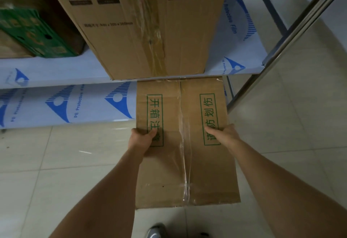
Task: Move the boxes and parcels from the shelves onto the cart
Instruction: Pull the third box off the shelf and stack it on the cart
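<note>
A person's left hand and right hand are gripping a taped cardboard box, thumbs curled over its top, as it is jutting past the lower shelf's front edge over pale floor tiles. A larger carton is sitting at the upper shelf's edge.

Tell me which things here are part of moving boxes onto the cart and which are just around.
Part of the job: the taped box with green print, gripped by the left hand and right hand; the large box and green carton on the shelf.

Just around: floor tiles, a shoe.
</note>
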